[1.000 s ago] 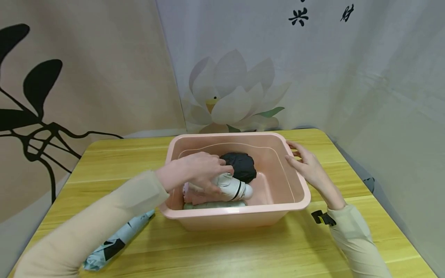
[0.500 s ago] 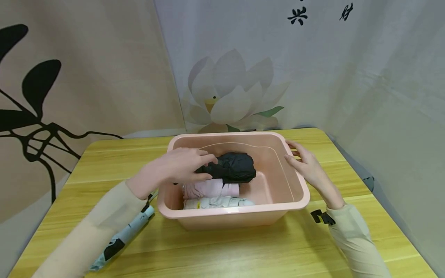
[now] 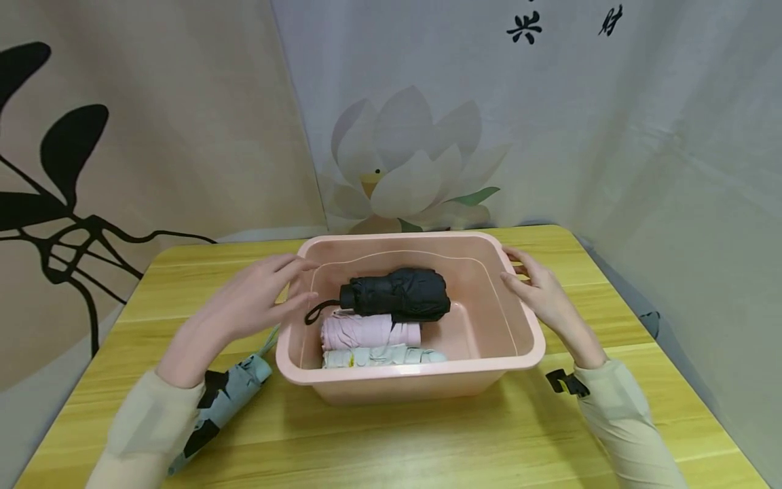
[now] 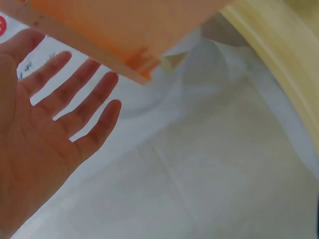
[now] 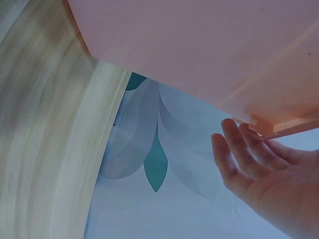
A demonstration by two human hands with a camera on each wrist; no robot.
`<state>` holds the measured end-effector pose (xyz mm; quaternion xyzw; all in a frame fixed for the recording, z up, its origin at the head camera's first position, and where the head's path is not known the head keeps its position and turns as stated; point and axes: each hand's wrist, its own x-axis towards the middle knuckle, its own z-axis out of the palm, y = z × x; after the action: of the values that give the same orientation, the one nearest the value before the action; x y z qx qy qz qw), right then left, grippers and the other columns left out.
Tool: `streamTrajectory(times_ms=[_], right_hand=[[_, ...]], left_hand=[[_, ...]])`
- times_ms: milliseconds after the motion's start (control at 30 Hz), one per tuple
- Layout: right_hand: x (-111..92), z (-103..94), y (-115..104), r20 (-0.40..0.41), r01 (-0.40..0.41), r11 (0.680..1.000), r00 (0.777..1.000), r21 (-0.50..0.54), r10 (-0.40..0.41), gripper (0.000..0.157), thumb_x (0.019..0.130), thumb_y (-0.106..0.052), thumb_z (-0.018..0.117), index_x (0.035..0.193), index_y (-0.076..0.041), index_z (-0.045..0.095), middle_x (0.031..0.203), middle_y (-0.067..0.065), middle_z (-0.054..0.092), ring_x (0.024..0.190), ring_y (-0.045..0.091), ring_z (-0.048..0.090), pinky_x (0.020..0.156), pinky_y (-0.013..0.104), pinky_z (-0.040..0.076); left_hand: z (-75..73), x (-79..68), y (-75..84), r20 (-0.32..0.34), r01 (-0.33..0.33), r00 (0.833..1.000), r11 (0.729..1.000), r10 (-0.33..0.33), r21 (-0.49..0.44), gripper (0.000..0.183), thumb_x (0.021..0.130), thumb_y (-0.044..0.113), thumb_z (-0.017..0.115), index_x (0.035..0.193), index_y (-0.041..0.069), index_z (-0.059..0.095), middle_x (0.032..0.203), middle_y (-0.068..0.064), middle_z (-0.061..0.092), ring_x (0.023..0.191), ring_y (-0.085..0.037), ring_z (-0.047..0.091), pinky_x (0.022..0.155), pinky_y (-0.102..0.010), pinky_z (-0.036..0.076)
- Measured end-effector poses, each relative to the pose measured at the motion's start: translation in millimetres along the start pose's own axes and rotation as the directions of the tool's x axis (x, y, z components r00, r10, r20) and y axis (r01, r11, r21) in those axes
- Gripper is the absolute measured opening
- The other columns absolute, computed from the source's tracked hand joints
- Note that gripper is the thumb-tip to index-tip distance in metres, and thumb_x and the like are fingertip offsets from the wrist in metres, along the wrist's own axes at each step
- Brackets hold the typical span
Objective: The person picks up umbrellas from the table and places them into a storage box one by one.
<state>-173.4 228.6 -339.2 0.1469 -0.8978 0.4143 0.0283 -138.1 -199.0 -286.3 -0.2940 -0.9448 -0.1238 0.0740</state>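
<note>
A pink plastic basin stands on the table, holding several folded umbrellas in a row. At the back lies a black umbrella with a wrist loop, in the middle a pink umbrella, and along the front wall a pale umbrella, partly hidden by the rim. My left hand is at the basin's left rim, fingers spread and straight; the left wrist view shows its palm facing up with nothing in it. My right hand touches the right rim, its fingers beneath the lip.
A light blue folded umbrella with black patches lies left of the basin, partly under my left forearm. The wooden table ends before a printed cloth backdrop. A small black strap sits at my right wrist.
My left hand has left the umbrellas and moved left to the basin's rim. The black umbrella's handle now shows; a white roll under the hand a second ago no longer lies there. My right hand stayed.
</note>
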Motion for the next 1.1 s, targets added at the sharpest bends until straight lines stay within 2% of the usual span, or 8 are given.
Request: streamTrajectory(times_ms=[167, 267, 400, 633, 733, 833, 1000, 1100], right_hand=[[-0.8, -0.2, -0.8, 0.008, -0.006, 1.0, 1.0, 0.011, 0.006, 0.052, 0.094, -0.024, 0.048, 0.141, -0.008, 0.033, 0.131, 0.02, 0.048, 0.114, 0.035, 0.051, 0.083, 0.035, 0.05], [-1.5, -0.2, -1.9, 0.008, -0.007, 1.0, 1.0, 0.011, 0.007, 0.052, 0.094, -0.024, 0.048, 0.141, -0.008, 0.033, 0.131, 0.021, 0.048, 0.114, 0.035, 0.051, 0.084, 0.042, 0.049], [-1.6, 0.0, -2.6, 0.005, -0.005, 1.0, 1.0, 0.008, 0.005, 0.051, 0.094, -0.023, 0.049, 0.141, -0.008, 0.033, 0.13, 0.02, 0.049, 0.114, 0.035, 0.051, 0.084, 0.044, 0.049], [-1.1, 0.3, 0.1, 0.001, 0.0, 1.0, 1.0, 0.007, 0.0, 0.051, 0.094, -0.023, 0.048, 0.141, -0.007, 0.033, 0.13, 0.021, 0.048, 0.113, 0.035, 0.051, 0.082, 0.033, 0.05], [-0.3, 0.3, 0.8, 0.001, -0.002, 1.0, 1.0, 0.01, 0.002, 0.052, 0.094, -0.023, 0.048, 0.141, -0.007, 0.033, 0.13, 0.021, 0.048, 0.113, 0.035, 0.051, 0.081, 0.029, 0.05], [-0.1, 0.3, 0.2, 0.004, -0.005, 1.0, 1.0, 0.016, 0.005, 0.052, 0.094, -0.023, 0.048, 0.141, -0.006, 0.032, 0.131, 0.021, 0.047, 0.114, 0.035, 0.051, 0.082, 0.033, 0.05], [-0.6, 0.0, -1.0, 0.011, -0.011, 1.0, 1.0, 0.026, 0.01, 0.052, 0.094, -0.023, 0.048, 0.142, -0.007, 0.032, 0.132, 0.021, 0.047, 0.113, 0.035, 0.051, 0.081, 0.033, 0.051], [-1.0, -0.2, -2.1, 0.013, -0.01, 1.0, 1.0, 0.029, 0.009, 0.052, 0.094, -0.023, 0.048, 0.142, -0.007, 0.031, 0.131, 0.021, 0.047, 0.113, 0.035, 0.052, 0.08, 0.03, 0.051]], left_hand=[[8.4, -19.1, -12.7, -0.041, 0.114, 0.993, 0.994, -0.114, 0.0, 0.048, 0.09, 0.037, 0.055, 0.129, 0.009, 0.048, 0.128, -0.014, 0.052, 0.117, -0.035, 0.048, 0.093, -0.053, 0.041], [14.8, -31.0, -20.9, -0.068, 0.15, 0.986, 0.989, -0.15, -0.008, 0.05, 0.091, 0.036, 0.054, 0.131, 0.008, 0.045, 0.129, -0.016, 0.05, 0.116, -0.037, 0.048, 0.091, -0.055, 0.042], [25.8, -47.0, -30.0, -0.08, 0.167, 0.983, 0.986, -0.167, -0.008, 0.05, 0.09, 0.032, 0.056, 0.13, 0.005, 0.045, 0.124, -0.017, 0.053, 0.109, -0.036, 0.054, 0.083, -0.053, 0.047], [44.5, -69.9, -41.7, 0.004, 0.227, 0.974, 0.974, -0.227, -0.029, 0.049, 0.091, 0.034, 0.053, 0.129, 0.003, 0.045, 0.121, -0.02, 0.055, 0.107, -0.038, 0.056, 0.08, -0.052, 0.048], [48.3, -78.5, -46.2, 0.067, 0.271, 0.961, 0.962, -0.269, -0.03, 0.05, 0.091, 0.037, 0.053, 0.128, 0.004, 0.045, 0.122, -0.021, 0.054, 0.105, -0.039, 0.056, 0.077, -0.051, 0.049], [51.8, -86.2, -49.9, 0.15, 0.325, 0.937, 0.945, -0.315, -0.043, 0.057, 0.09, 0.043, 0.052, 0.13, 0.004, 0.044, 0.123, -0.023, 0.054, 0.102, -0.039, 0.058, 0.071, -0.049, 0.05], [57.2, -95.9, -55.3, 0.335, 0.417, 0.863, 0.908, -0.379, -0.048, 0.074, 0.085, 0.055, 0.052, 0.135, 0.003, 0.038, 0.126, -0.03, 0.048, 0.104, -0.042, 0.056, 0.072, -0.053, 0.048], [59.3, -99.9, -57.1, 0.403, 0.45, 0.824, 0.892, -0.397, -0.041, 0.081, 0.082, 0.059, 0.053, 0.137, 0.003, 0.035, 0.128, -0.033, 0.045, 0.106, -0.046, 0.053, 0.074, -0.057, 0.046]])
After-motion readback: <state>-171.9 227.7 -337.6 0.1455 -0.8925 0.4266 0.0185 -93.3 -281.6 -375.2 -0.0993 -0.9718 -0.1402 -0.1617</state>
